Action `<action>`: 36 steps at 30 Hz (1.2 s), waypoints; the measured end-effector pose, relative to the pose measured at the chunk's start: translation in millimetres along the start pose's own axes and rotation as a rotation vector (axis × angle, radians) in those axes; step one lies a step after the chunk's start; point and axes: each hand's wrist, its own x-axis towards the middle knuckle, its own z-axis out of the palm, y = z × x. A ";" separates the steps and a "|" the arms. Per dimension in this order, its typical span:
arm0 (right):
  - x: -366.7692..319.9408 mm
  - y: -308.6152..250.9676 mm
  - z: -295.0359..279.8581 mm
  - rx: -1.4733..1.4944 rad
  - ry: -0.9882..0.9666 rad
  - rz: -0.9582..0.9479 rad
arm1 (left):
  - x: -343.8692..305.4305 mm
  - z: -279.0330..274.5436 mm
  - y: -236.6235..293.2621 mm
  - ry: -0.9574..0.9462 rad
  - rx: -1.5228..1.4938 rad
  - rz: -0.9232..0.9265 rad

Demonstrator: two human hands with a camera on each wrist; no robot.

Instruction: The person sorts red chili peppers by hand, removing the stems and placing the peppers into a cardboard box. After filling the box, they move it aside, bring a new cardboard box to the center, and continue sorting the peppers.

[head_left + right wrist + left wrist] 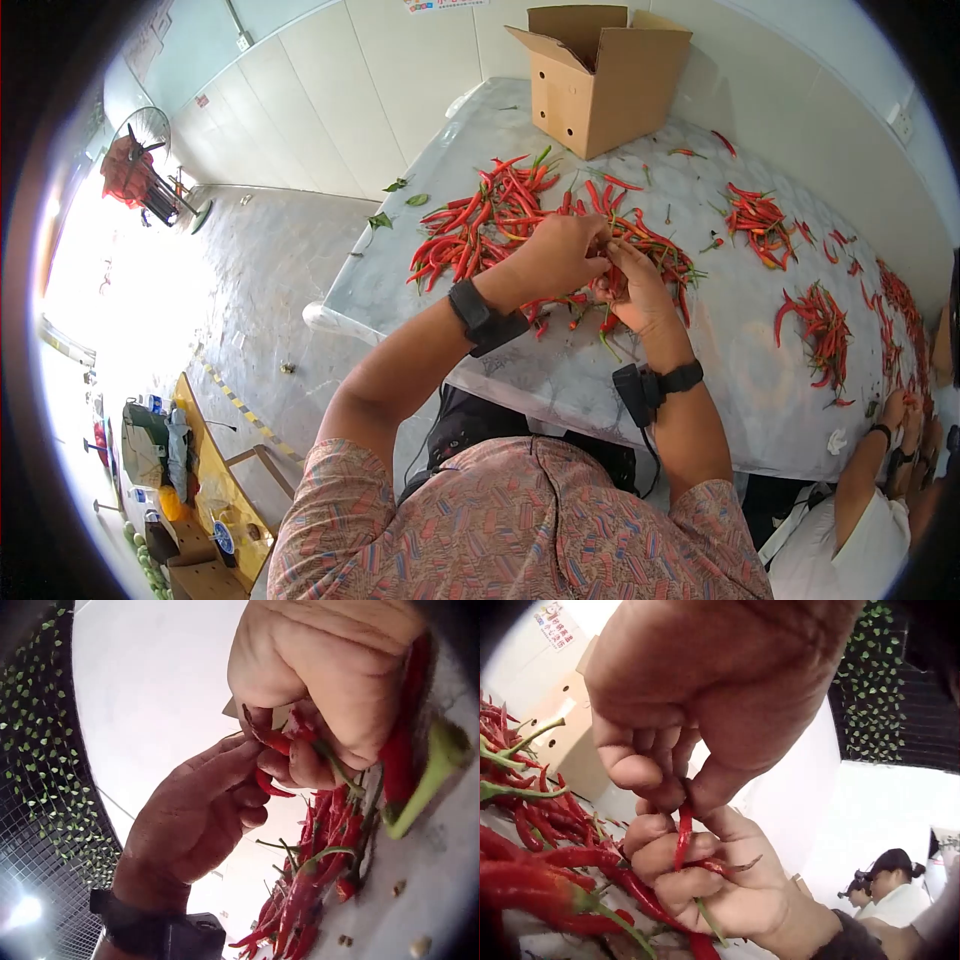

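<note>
The person's right hand (322, 682) grips red chilies (276, 741) — the left hand (199, 806) pinching just beside it — near a loose chili pile (304, 900).

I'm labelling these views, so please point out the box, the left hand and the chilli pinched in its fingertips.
Box (634, 92): head view, on its side wall.
Left hand (557, 256): head view, on its back.
Chilli (685, 834): left wrist view, mid-body.
</note>
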 end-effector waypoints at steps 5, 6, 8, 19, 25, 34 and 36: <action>1.9 3.2 -7.4 0.017 0.017 -0.009 | 2.0 -19.4 -28.3 0.007 -0.092 -0.014; 1.3 2.6 -6.2 0.020 0.022 -0.013 | 2.1 -28.1 -35.7 -0.003 0.006 -0.086; 0.6 0.4 -0.3 0.018 0.147 0.017 | 0.5 -42.9 -51.0 -0.014 0.103 -0.151; 3.0 3.8 -8.0 0.052 0.040 0.000 | 1.4 -30.3 -89.7 -0.275 0.469 -0.398; 6.7 5.5 -12.4 0.052 0.041 -0.004 | 2.6 -27.8 -83.8 -0.372 0.419 -0.311; 6.3 4.6 -11.2 0.112 0.015 0.021 | 0.9 -20.6 -75.7 -0.384 0.464 -0.197; 5.9 4.0 -9.9 0.135 0.003 0.028 | -1.5 -20.3 -72.8 -0.323 0.423 -0.182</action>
